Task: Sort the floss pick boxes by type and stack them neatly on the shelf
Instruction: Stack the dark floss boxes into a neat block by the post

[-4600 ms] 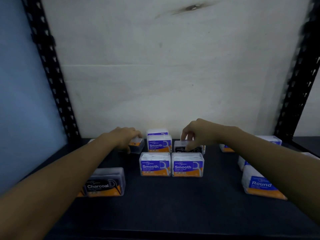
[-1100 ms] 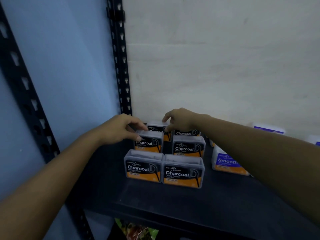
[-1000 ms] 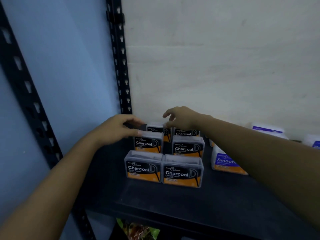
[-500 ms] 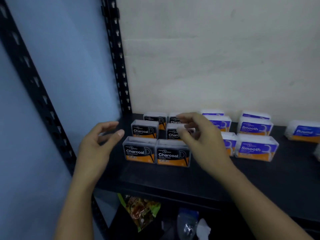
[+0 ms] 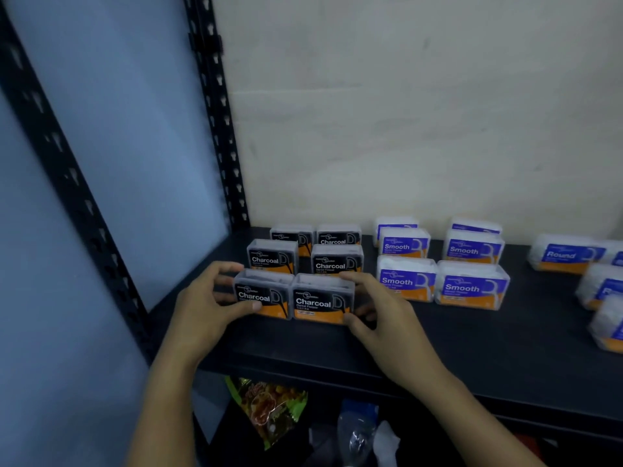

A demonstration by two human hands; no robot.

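Left hand (image 5: 205,306) and right hand (image 5: 382,313) clasp front Charcoal pair (image 5: 294,298), Smooth boxes (image 5: 406,280) beside, snack bag (image 5: 269,409) below

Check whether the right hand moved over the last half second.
Yes. The right hand dropped from over the middle-row Charcoal box to grip the front right Charcoal box.

Black shelf (image 5: 472,348): Charcoal boxes (image 5: 330,264) sit around 9 o'clock, Smooth boxes (image 5: 472,288) mid-shelf, Round boxes (image 5: 566,256) at 3 o'clock.

Left hand (image 5: 202,306) and right hand (image 5: 382,313) now clasp the front Charcoal boxes (image 5: 313,303).
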